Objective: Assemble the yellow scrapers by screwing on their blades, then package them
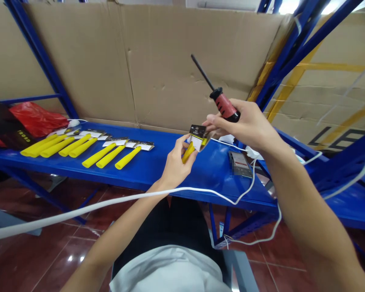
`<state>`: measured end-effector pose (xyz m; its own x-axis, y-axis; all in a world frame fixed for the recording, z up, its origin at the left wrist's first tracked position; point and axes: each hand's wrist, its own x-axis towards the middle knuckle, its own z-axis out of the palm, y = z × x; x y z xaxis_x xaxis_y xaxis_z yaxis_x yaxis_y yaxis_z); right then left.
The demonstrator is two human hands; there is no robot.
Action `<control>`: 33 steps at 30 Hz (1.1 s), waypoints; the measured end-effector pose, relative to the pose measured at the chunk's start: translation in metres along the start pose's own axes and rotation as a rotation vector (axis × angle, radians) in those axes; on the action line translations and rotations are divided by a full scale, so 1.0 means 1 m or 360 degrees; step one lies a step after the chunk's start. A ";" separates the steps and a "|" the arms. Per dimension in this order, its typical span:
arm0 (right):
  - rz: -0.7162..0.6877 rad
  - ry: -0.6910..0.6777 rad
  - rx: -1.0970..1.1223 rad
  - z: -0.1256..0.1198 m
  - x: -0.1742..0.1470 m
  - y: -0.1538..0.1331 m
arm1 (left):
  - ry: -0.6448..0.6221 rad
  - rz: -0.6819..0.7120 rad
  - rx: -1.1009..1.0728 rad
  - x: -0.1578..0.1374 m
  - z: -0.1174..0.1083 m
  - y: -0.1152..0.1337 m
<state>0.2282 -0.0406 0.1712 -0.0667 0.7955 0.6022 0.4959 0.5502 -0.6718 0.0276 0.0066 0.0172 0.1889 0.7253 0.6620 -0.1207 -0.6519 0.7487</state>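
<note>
My left hand (178, 162) is closed around a yellow-handled item (187, 153) held above the blue table. A black and white card (197, 136) is wrapped about the item's far end. My right hand (243, 121) grips a screwdriver (226, 106) with a red and black handle, its dark shaft pointing up and to the left. The thumb and fingertips of that hand also reach the card's right edge. Similar yellow-handled items (111, 156) with cards lie in a row on the table to the left; what their carded ends hold is hidden.
The blue table (155, 174) stands against a cardboard wall (170, 69) between blue metal posts. A phone (241, 164) lies at the right. A white cable (124, 198) crosses in front of my left forearm. Red and black bags (38, 117) sit at the far left.
</note>
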 end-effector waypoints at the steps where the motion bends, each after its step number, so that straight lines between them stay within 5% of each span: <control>1: 0.0069 -0.0037 0.0074 0.001 -0.001 -0.004 | 0.0006 -0.0061 -0.0104 0.000 0.001 0.000; 7: 0.0117 -0.0160 0.0128 0.002 -0.011 -0.022 | 0.0096 -0.0252 -0.0583 -0.004 0.002 0.007; 17: 0.0092 -0.0327 0.0084 0.005 -0.018 -0.024 | 0.0087 -0.0141 -0.0676 -0.001 -0.005 0.004; 33: 0.0218 -0.0471 0.0069 0.006 -0.021 -0.029 | 0.0029 -0.0291 -0.0908 -0.003 -0.007 -0.003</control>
<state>0.2101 -0.0713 0.1752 -0.2537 0.8986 0.3580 0.4809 0.4383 -0.7594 0.0208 0.0084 0.0134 0.2397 0.8216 0.5173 -0.5928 -0.2981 0.7481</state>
